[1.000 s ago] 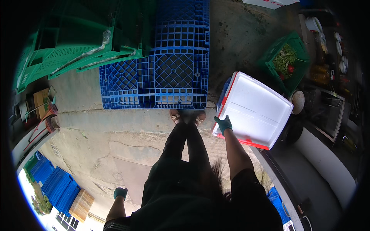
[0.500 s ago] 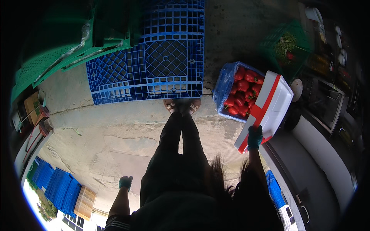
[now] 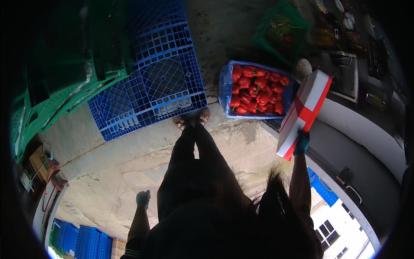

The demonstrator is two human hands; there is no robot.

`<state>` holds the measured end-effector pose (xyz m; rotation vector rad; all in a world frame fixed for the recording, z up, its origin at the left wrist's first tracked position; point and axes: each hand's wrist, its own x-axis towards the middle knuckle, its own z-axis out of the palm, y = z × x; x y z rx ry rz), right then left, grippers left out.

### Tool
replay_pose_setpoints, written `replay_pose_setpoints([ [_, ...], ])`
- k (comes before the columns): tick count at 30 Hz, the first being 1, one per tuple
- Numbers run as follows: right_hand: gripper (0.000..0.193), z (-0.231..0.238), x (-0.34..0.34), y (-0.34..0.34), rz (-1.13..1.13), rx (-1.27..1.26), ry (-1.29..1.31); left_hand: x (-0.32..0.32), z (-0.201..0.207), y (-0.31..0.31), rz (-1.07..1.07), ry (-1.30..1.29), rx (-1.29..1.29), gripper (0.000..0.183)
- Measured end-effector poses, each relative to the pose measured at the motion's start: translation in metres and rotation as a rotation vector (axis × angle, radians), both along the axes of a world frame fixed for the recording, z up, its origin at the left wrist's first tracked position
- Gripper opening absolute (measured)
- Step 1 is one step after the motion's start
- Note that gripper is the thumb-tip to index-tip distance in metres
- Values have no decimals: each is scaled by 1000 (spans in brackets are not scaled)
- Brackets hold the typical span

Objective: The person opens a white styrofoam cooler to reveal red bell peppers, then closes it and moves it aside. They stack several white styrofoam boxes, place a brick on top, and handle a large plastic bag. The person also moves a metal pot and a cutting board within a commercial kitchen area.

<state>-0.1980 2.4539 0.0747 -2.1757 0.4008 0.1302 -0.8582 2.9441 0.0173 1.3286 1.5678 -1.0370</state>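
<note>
Red-banded white lid [image 3: 305,113], bright red peppers [image 3: 254,91], blue liner [image 3: 224,93], blue grid-patterned pallet [image 3: 163,78].

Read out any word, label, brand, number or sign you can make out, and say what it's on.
No text can be read.
White lid with red bands, in the right hand: no lettering visible.
Green crates at left: too dark and blurred to tell.
Small objects at upper right: too small and dark to tell.
</note>
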Motion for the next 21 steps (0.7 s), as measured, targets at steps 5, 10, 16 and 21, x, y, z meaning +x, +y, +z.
replay_pose_setpoints([
  [5,35,29,-4,-1,-119,98,-45,4,4,37,-38,-84,16,33],
  [10,29,35,-5,3,-174,85,-100,0,12,65,132,-99,63,29],
  [16,31,29,-1,30,-175,11,-114,24,5,103,-150,-65,119,39],
  [21,33,14,18,79,-92,-238,-64,86,28,122,-561,13,460,35],
])
